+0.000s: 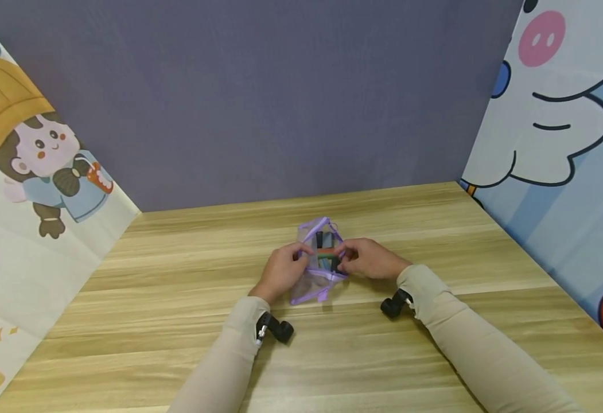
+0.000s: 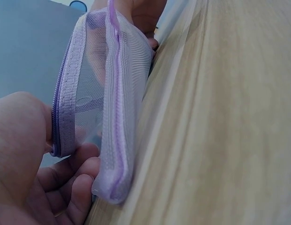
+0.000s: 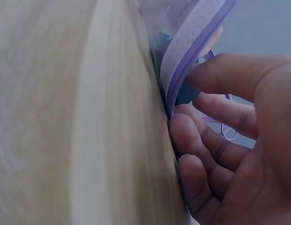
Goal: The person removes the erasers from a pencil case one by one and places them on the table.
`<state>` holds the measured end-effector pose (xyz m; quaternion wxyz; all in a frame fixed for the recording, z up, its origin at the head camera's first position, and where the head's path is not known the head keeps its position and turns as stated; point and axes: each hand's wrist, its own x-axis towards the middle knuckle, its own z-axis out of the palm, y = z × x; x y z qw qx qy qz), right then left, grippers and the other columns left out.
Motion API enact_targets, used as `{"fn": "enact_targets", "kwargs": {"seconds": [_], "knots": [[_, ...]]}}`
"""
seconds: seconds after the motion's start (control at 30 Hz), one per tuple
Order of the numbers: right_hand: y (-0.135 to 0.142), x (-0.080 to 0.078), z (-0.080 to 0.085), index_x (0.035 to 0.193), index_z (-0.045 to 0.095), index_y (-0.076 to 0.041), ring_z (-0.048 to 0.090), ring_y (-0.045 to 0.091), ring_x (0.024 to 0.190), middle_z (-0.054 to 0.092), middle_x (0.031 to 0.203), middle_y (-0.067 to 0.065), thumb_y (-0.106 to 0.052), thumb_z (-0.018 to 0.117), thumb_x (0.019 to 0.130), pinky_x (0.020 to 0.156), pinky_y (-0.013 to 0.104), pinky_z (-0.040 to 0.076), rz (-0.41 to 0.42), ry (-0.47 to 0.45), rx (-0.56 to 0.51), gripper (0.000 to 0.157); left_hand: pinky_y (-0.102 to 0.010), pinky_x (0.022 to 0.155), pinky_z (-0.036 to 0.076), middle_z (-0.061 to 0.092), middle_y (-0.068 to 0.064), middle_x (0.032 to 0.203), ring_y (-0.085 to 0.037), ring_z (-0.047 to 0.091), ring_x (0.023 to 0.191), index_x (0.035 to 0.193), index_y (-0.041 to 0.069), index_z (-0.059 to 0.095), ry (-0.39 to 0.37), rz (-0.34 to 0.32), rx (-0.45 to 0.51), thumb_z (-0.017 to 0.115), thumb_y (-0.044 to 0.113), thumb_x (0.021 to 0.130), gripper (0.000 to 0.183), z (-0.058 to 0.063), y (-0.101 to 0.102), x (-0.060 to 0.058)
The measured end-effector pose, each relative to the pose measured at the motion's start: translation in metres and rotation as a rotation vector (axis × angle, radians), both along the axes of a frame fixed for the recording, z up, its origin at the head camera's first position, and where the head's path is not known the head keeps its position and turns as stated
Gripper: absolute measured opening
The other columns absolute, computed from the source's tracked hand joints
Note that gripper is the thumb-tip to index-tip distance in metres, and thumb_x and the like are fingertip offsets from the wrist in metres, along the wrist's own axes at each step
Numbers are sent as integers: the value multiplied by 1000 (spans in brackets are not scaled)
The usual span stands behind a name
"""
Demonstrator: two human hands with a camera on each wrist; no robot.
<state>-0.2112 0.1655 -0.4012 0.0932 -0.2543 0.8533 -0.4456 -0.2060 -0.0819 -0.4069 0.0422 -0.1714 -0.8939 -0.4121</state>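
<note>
Q. Where does the mesh pouch [image 1: 308, 285] lie from your left grip [image 1: 282, 271] and right grip [image 1: 370, 258]?

A. Between both, touching each, on the bench [image 1: 151, 332]; its long axis runs away from you, neither hand clearly nearer. Each grip pinches a zip edge [image 2: 66, 96], thumb and fingers nearly together.

- 2 sleeves [image 1: 484, 343]: beige, long, plain, creased near the cuffs
- 2 cameras [image 1: 281, 331]: black, rounded, with small silvery metal parts
- left hand [image 1: 282, 271], right hand [image 1: 370, 259]: bare
</note>
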Motion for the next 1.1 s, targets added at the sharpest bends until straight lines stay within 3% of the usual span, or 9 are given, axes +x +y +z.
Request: {"fn": "enact_targets", "kwargs": {"seconds": [0.27,0.7,1.1], "knots": [[0,3,1,118,69,-4,58,18,77,68,91,5,-13,72,91,69,33,49,5,-17,10,28,-33,60,45,56,1,76,-15,51,64,104,15,75,-1,-12,-3,61,10,89,21,1,0,0],[0,2,0,105,68,-6,61,19,82,68,90,4,-10,72,89,73,35,51,-20,-14,-6,17,-32,61,46,58,1,78,-15,52,67,104,17,75,-8,2,-10,60,11,90,21,-1,0,-1],[2,2,3,102,65,-1,62,20,85,67,92,8,-9,75,88,76,33,52,-8,-9,-19,18,-31,61,46,58,1,77,-14,52,67,105,17,75,-4,-6,-16,61,10,90,22,-2,0,-3]]}}
